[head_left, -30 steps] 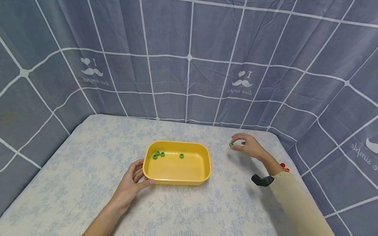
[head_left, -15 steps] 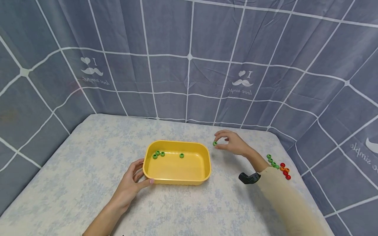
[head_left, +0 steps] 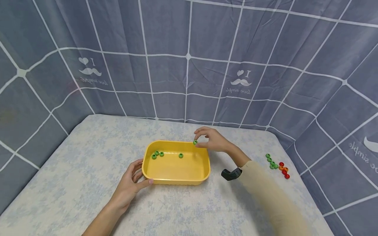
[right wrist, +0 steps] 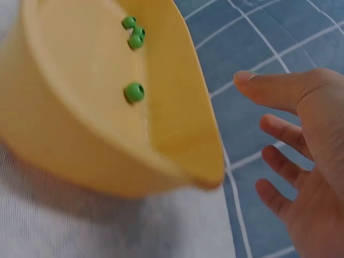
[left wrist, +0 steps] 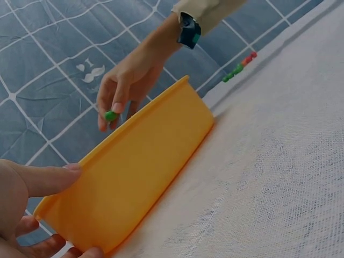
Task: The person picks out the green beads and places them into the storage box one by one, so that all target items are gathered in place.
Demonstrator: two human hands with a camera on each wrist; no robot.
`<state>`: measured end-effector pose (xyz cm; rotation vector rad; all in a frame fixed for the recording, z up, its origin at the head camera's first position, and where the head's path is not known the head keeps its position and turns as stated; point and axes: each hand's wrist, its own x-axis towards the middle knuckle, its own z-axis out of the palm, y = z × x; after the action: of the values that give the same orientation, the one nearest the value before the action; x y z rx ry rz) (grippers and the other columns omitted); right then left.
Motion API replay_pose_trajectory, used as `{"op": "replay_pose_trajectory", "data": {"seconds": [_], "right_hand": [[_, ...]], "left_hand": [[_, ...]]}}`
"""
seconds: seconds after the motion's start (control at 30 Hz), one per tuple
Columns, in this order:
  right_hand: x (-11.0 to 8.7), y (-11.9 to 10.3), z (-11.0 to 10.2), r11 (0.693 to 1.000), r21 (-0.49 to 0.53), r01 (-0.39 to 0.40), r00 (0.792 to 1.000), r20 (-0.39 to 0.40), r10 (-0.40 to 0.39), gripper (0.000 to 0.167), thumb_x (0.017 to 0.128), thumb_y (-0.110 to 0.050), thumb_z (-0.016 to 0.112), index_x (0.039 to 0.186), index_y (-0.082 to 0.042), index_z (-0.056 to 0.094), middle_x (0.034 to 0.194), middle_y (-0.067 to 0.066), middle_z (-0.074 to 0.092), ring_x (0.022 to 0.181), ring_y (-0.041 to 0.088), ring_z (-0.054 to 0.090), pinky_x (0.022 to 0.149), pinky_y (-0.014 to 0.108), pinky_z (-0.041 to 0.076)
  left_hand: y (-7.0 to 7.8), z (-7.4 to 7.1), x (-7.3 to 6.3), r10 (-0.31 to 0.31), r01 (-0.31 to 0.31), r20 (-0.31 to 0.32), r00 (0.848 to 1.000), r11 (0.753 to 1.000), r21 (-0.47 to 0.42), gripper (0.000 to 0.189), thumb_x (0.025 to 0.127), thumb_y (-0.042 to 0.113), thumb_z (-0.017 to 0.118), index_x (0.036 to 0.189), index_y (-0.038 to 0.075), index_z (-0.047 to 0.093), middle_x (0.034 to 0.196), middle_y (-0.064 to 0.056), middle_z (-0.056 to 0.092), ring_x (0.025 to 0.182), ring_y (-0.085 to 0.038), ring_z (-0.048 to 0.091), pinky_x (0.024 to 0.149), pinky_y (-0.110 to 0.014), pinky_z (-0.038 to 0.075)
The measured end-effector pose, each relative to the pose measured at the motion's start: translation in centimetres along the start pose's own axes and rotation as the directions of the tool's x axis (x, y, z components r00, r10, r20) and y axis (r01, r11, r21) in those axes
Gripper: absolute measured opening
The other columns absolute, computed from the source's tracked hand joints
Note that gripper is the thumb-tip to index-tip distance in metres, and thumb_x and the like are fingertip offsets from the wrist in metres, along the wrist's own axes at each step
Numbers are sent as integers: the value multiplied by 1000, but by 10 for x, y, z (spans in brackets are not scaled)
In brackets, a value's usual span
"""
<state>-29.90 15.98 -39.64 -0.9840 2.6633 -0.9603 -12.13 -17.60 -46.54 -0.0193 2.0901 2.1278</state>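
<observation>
A yellow plastic tub (head_left: 177,167) stands on the cloth-covered table with several green beads (head_left: 161,154) on its floor. My left hand (head_left: 130,183) grips the tub's left end, the thumb along the near side and the fingers round the corner; the left wrist view shows the thumb at the rim of the tub (left wrist: 134,166). My right hand (head_left: 212,139) pinches one green bead (head_left: 195,142) between thumb and finger, above the tub's far right rim. That bead (left wrist: 111,115) also shows in the left wrist view; in the right wrist view the hand (right wrist: 317,156) hides it.
At the table's right side lie several green beads (head_left: 272,162) beside red beads (head_left: 287,176) and orange beads (head_left: 281,168). A grey-blue curtain (head_left: 165,72) with white lines hangs behind the table (head_left: 183,209) and along its sides.
My right hand has carried the pinched green bead leftward from the right of the table to above the tub's rim. The loose beads at right have come into sight. My left hand stays put.
</observation>
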Motion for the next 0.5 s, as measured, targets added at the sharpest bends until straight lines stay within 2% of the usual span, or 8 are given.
{"op": "replay_pose_trajectory", "data": {"seconds": [0.5], "right_hand": [[33,-31,25,994,18,109,992,63,-110,15,93,-18,81,106,-12,77,140,10,59,133,28,50,107,51,48]], "left_hand": [[1,0,0,6,-6,0,1000,1000,7,93,89,12,84,160,10,24,163,-13,27,150,-37,30,110,-40,48]]}}
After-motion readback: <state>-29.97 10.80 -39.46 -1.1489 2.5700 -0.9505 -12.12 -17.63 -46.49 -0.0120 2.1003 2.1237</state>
